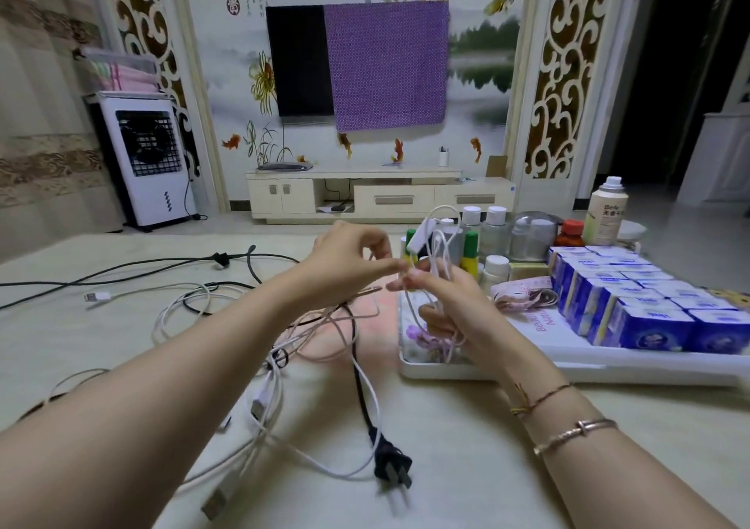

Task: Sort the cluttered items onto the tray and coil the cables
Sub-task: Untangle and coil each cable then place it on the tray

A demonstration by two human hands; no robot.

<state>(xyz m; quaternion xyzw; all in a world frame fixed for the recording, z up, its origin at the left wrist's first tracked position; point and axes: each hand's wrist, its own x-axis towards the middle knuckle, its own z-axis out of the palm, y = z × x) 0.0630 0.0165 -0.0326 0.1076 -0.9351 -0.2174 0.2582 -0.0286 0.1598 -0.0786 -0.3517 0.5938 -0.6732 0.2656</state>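
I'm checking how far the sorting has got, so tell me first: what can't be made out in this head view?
- White cable: how many loops are wound; right hand and left hand cover the bundle.
- Bottles at the tray's far end: labels too small, partly hidden by the hands.
- Tray: right end cut off by the frame edge.
- Blue boxes: print blurred.
- Cables on the table: tangled, which plug belongs to which unclear.

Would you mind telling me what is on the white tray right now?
The tray holds rows of blue boxes, bottles behind them and a pink tape measure. The right hand and its white cable cover the tray's near-left corner.
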